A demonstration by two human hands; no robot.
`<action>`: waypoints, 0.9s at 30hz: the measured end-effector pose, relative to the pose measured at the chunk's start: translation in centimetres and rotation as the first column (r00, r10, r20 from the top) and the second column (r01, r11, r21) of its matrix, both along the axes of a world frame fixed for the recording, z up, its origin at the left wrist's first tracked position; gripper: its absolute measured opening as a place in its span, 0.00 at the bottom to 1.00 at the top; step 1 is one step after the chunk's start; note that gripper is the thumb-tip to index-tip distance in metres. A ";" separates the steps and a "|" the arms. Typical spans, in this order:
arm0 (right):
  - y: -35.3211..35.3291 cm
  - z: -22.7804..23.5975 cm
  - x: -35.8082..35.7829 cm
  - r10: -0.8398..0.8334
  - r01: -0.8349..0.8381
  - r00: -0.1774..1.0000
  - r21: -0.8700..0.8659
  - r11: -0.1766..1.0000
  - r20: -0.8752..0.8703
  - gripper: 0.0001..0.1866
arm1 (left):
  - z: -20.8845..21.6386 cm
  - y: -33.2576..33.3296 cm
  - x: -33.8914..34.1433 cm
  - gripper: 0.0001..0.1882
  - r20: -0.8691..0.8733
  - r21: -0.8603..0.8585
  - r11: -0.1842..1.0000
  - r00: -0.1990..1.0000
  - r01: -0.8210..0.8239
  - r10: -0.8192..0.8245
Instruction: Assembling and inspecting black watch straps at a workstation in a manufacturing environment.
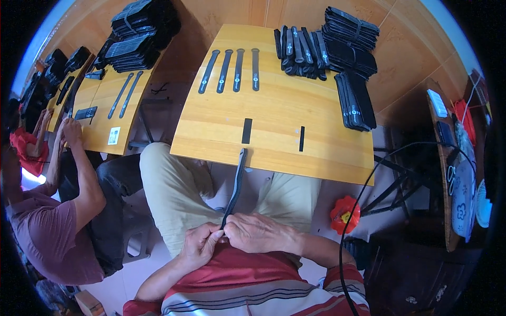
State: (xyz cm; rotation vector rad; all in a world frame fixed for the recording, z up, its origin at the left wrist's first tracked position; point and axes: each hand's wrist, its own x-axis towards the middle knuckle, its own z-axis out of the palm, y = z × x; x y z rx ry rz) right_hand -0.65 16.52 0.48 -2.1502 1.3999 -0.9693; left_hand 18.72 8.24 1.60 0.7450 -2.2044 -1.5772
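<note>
Down at the lower middle of the frame, both hands meet over the lap. The left hand (203,243) is pinched closed on the near end of a long black strap (236,184), thumb and fingers curled around its tip. The right hand (256,232) presses in from the other side, fingers folded over the same end, so the two hands touch each other there. The strap runs up and slightly right from the hands, between the knees in beige trousers, and its far end rests on the near edge of the wooden table (211,131) at mid-frame.

On that table, just above the strap's far end, lie a short black patch (246,130) and a thinner black strip (302,138) to its right. Further up, four straps (232,70) lie side by side in a row. At the upper right of the table sit stacked bundles of black straps (342,47).

At the left of the frame another person (47,231) in a purple shirt sits at a second table (103,121), hands on its edge. A red flower-shaped object (345,213) sits low on the right.
</note>
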 end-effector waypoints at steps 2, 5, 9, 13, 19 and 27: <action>-0.1 0.3 -0.1 0.033 -0.033 0.999 0.004 0.999 -0.002 0.09 | 0.1 0.0 0.1 0.05 0.004 0.013 1.000 1.000 0.011 -0.011; -0.2 0.9 -0.2 0.035 -0.040 0.997 -0.068 0.997 -0.076 0.10 | 0.2 0.0 0.2 0.04 0.007 0.016 1.000 1.000 -0.021 0.021; 0.2 1.7 -0.4 -0.023 -0.026 0.962 -0.177 0.984 -0.273 0.11 | -0.2 -0.1 0.6 0.05 0.043 -0.108 0.994 0.999 0.034 -0.029; 0.5 1.9 -0.3 0.004 -0.060 0.960 -0.193 0.979 -0.281 0.10 | 0.6 -0.5 0.3 0.06 0.009 -0.076 0.993 0.995 0.095 -0.094; 1.2 2.0 -0.3 0.154 -0.150 0.980 -0.042 0.988 0.127 0.08 | 1.1 -0.7 1.5 0.07 -0.020 0.011 0.960 0.960 0.280 -0.279; 0.7 1.5 1.2 0.055 -0.004 0.964 -0.190 0.982 0.262 0.11 | 4.4 -1.2 0.8 0.07 0.150 -0.127 0.953 0.955 0.274 -0.254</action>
